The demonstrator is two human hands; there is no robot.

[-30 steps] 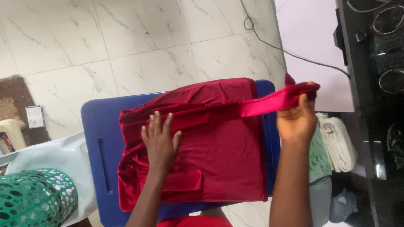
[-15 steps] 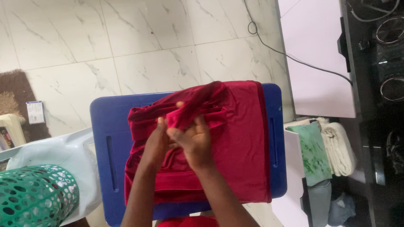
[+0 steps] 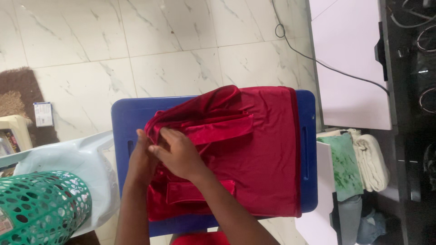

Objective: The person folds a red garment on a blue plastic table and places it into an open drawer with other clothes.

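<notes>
Red satin garment (image 3: 268, 154) on blue table (image 3: 131, 113), both hands pressing its left edge

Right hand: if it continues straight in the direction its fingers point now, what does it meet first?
Probably the left hand: the right hand points left across the red garment, fingertips already against it, though overlap hides exact contact.

- garment (image 3: 263, 149) under both hands: deep red, plain, with a soft sheen along its folds.
- board (image 3: 129, 118) beneath the garment: solid bright blue.
- basket (image 3: 41, 208) to the left of the left hand (image 3: 141, 159): green, dotted all over with round holes.
- plastic piece (image 3: 77, 159) between the basket and the left hand: pale grey-white.
- floor (image 3: 150, 45) beyond the hands: white tiles with thin grey marble veins.
- mat (image 3: 18, 90) far left of the hands: brown.
- folded cloths (image 3: 359, 163) right of the right hand (image 3: 179, 154): one mottled green, one cream.
- cable (image 3: 318, 61) beyond and right of the hands: black.
</notes>
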